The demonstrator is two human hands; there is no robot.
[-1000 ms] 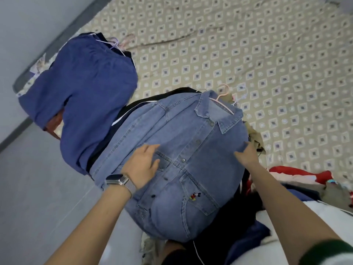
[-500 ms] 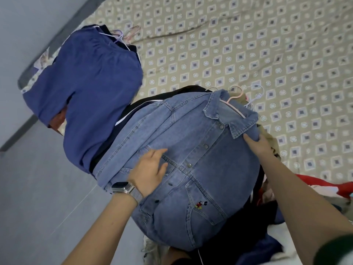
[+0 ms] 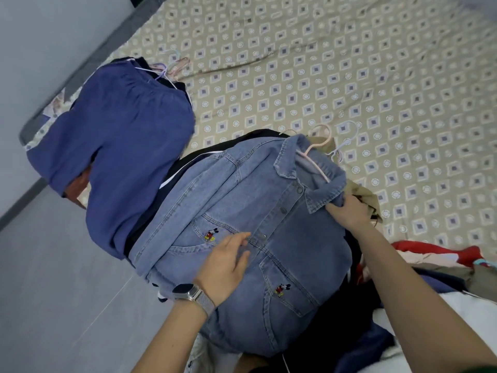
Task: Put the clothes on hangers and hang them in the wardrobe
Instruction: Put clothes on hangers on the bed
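Note:
A light blue denim shirt (image 3: 269,211) lies buttoned on top of a stack of clothes at the bed's edge, with a pink hanger (image 3: 316,149) sticking out of its collar. My left hand (image 3: 228,262), a watch on its wrist, rests flat on the button placket at the shirt's middle. My right hand (image 3: 347,211) grips the shirt's right shoulder just below the collar. Under the shirt lie dark garments and an olive one. A dark blue garment (image 3: 121,152) on a white hanger tops a second pile to the left.
The bed (image 3: 349,76) carries a beige sheet with a diamond pattern. Loose red, white and dark clothes (image 3: 435,259) are heaped at the right. Pastel hanger hooks (image 3: 172,65) poke out behind the blue pile. Grey floor (image 3: 53,292) lies to the left.
My left hand slid from the left chest pocket to the button placket. My right hand moved up from the shirt's side to the shoulder by the collar and took hold of it.

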